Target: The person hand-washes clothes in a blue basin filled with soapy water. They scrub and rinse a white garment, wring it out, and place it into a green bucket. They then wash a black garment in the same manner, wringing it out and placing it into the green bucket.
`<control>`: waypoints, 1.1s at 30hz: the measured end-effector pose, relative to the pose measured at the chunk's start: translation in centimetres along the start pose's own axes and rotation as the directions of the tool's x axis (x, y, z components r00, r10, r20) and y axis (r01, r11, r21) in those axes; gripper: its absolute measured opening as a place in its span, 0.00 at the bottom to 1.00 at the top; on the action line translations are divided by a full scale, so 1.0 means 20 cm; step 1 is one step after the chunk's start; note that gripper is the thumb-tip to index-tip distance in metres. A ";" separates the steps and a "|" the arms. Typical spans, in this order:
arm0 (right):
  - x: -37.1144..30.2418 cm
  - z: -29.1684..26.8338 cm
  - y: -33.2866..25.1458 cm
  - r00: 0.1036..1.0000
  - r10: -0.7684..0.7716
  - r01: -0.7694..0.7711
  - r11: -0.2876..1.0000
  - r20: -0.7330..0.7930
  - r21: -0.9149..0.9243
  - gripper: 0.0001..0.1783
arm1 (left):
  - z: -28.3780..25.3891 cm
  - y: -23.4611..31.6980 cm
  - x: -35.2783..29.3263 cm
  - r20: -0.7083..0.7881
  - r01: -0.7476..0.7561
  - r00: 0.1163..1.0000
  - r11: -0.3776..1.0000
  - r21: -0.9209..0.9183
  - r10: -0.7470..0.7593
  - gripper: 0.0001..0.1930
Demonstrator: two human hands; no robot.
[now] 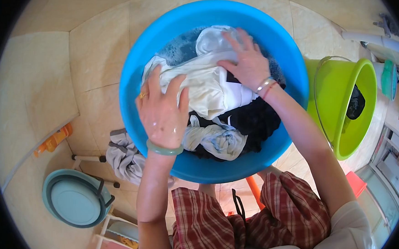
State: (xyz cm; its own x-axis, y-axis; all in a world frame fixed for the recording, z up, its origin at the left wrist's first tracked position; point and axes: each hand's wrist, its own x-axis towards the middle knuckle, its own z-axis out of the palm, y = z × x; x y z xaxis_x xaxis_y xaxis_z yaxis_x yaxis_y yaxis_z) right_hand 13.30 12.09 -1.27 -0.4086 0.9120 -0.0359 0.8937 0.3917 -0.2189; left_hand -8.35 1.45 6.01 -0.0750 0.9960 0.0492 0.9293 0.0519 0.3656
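A large blue basin (218, 173) holds laundry and foamy water (176, 50). Across its middle lies a wet white garment (208, 87), bunched and spread over the other clothes. My left hand (163, 115), with a green bangle at the wrist, presses its spread fingers on the garment's left side. My right hand (250, 66) lies on the garment's upper right part, fingers apart and slightly blurred. Below the white garment sit black clothes (258, 121) and a twisted pale cloth (221, 141) with bluish patches. The undersides of the clothes are hidden.
A lime-green bucket (323, 94) with a wire handle stands right of the basin, something black inside. Grey clothing (126, 156) lies left of the basin. Teal round basins (76, 202), an orange object (52, 141) and a shelf (97, 245) are along the left wall.
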 end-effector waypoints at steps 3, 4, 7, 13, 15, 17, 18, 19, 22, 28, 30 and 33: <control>0.03 0.15 0.02 0.977 -0.025 0.037 0.998 0.211 -0.050 0.32 | 0.22 0.11 0.15 -0.002 -0.006 1.000 0.787 -0.616 0.006 0.12; 0.03 0.20 0.02 0.967 -0.043 0.067 0.994 0.253 -0.085 0.31 | 0.27 0.15 0.16 0.035 0.014 0.999 0.636 -0.771 0.019 0.11; 0.06 0.38 0.06 0.976 -0.087 0.097 0.994 0.198 -0.045 0.28 | 0.50 0.12 0.04 0.162 -0.128 0.970 0.948 -0.292 0.181 0.07; 0.08 0.40 0.28 0.949 0.069 -0.043 0.995 0.307 -0.092 0.18 | 0.34 0.10 0.00 0.588 0.172 0.809 0.960 -0.223 -0.008 0.06; 0.09 0.37 0.23 0.985 0.134 -0.144 0.985 0.110 0.095 0.18 | 0.30 0.03 -0.07 0.508 0.162 0.861 0.953 -0.256 -0.010 0.07; 0.06 0.26 0.13 0.988 0.151 -0.139 0.921 -0.004 0.363 0.18 | 0.28 0.01 -0.13 0.333 0.148 0.943 0.901 -0.407 -0.004 0.09; 0.04 0.12 0.02 0.991 0.128 -0.097 0.850 -0.024 0.518 0.16 | 0.28 0.03 -0.15 0.276 0.223 0.960 0.707 -0.672 -0.040 0.16; 0.00 0.00 -0.03 0.991 0.122 -0.065 0.771 -0.047 0.634 0.15 | 0.32 0.11 -0.14 0.390 0.429 0.903 0.343 -0.836 -0.180 0.21; -0.11 -0.27 -0.26 0.995 0.096 -0.009 0.474 -0.042 0.880 0.13 | 0.24 0.18 -0.01 0.753 0.530 0.647 -0.638 -0.559 -0.123 0.36; -0.39 -0.43 -0.62 0.928 -0.313 0.372 0.795 -0.201 0.480 0.17 | 0.31 0.08 0.19 0.545 0.358 0.788 -0.933 -0.026 0.287 0.22; -0.37 -0.41 -0.66 0.913 -0.332 0.407 0.788 -0.238 0.463 0.13 | 0.51 -0.04 0.11 0.369 0.500 0.816 -0.864 -0.061 0.446 0.20; -0.34 -0.33 -0.65 0.899 -0.322 0.429 0.789 -0.298 0.440 0.12 | 0.54 0.01 0.08 0.309 0.468 0.869 -0.845 -0.258 0.387 0.22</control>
State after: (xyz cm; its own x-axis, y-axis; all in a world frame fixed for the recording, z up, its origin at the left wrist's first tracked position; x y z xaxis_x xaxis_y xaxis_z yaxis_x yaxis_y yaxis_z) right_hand 5.65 1.63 8.26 -0.5996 0.7295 0.3290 0.4479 0.6466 -0.6174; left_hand -4.44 3.84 -3.83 0.4063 0.9079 -0.1029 -0.9138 0.4036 -0.0463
